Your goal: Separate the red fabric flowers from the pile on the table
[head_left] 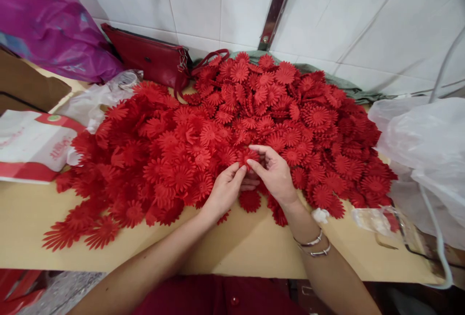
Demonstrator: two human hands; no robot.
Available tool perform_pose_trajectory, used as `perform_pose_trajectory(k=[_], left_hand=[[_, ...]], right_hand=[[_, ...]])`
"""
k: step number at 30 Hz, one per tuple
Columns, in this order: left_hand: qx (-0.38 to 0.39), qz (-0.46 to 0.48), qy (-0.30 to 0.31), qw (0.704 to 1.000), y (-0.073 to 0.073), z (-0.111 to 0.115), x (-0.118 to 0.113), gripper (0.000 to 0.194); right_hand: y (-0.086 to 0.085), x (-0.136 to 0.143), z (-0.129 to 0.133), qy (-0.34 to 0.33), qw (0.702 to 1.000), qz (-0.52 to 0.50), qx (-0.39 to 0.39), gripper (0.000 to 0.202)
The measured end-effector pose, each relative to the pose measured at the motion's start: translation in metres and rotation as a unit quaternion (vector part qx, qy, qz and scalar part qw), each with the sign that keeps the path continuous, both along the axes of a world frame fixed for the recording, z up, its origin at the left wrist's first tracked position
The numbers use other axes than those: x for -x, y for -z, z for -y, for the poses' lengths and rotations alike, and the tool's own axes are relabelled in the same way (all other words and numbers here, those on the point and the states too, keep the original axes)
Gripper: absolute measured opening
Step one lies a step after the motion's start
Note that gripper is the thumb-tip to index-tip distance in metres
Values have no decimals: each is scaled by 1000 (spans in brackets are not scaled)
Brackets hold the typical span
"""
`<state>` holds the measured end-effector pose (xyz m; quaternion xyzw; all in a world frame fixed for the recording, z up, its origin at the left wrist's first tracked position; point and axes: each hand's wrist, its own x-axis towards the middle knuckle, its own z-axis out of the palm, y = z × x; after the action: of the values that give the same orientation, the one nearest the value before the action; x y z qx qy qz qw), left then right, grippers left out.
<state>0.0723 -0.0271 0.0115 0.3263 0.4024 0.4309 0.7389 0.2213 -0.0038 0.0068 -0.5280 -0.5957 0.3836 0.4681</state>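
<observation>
Between my two hands is a small red artificial flower (248,156), held above the front of a big heap of the same flowers (181,177). My left hand (225,187) pinches its lower left edge between thumb and fingers. From the right, my right hand (275,172) grips it with thumb and forefinger, the other fingers curled behind. The fingertips cover part of the flower. A loose red flower (250,201) lies on the table just below my hands.
The heap spreads over the wooden table (254,252) to the tiled wall. Behind it lies a red purse (145,56). At left are a purple bag (61,29) and a white-and-red packet (34,145). Clear plastic bags (428,141) and a pale tube (434,232) stand at right.
</observation>
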Motion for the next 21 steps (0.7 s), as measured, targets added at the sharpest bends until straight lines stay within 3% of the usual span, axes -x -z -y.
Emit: perform_pose_trajectory(k=[4, 7, 11, 14, 21], left_hand=[[-34, -14, -22, 999, -2, 2, 0, 42], [-66, -27, -64, 995, -7, 0, 0, 46], [-133, -62, -118, 982, -10, -3, 2, 35], [-139, -66, -104, 983, -9, -4, 2, 27], [-143, -74, -51, 986, -7, -3, 3, 28]], right_hand=[[-3, -6, 1, 10, 999, -42, 10, 15], [-7, -4, 3, 7, 1000, -31, -1, 12], [-10, 2, 6, -24, 997, -75, 10, 15], [-11, 6, 7, -42, 990, -129, 41, 22], [-9, 4, 9, -45, 987, -142, 58, 28]])
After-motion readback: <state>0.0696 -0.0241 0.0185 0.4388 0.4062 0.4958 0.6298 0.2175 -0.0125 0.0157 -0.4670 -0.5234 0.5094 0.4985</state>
